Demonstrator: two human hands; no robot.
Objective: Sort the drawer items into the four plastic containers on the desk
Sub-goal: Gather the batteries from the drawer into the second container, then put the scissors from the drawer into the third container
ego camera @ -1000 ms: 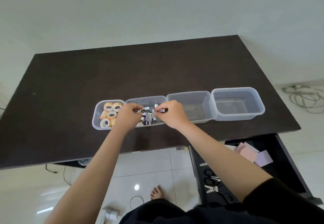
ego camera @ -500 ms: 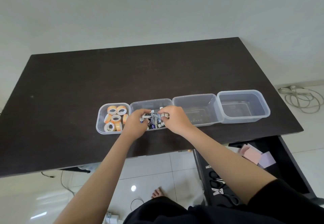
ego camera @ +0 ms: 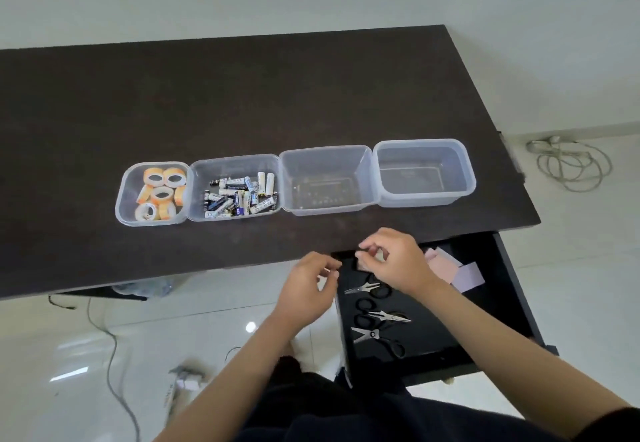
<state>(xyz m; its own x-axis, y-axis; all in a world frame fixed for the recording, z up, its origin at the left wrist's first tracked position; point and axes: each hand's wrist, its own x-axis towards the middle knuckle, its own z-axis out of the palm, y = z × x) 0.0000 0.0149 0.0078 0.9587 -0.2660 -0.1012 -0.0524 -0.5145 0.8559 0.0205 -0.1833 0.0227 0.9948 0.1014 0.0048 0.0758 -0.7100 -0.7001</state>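
Four clear containers stand in a row on the dark desk [ego camera: 242,95]. The far-left container [ego camera: 152,194] holds tape rolls, the next one [ego camera: 235,188] holds batteries, and the third container [ego camera: 325,180] and the far-right container [ego camera: 424,171] look empty.

Near and to the right, the open drawer [ego camera: 485,303] holds three pairs of scissors [ego camera: 375,318] — black handles, steel blades — and pastel sticky notes [ego camera: 460,270] at its far right.

The left hand [ego camera: 304,291] hovers at the drawer's left edge, fingers loosely curled, holding nothing that shows. The right hand [ego camera: 394,259] is over the drawer's far end, thumb and fingertips pinched narrow; whether anything is between them cannot be told.

The scissors are likely next. They should be stiff, fairly light and slick on the blades, with sharp tips, so the handle loops are the safer hold — blades closed. One pair lies with its blades apart. The notes should be very light and soft; pinching a whole pad by its edges should keep sheets from fanning.
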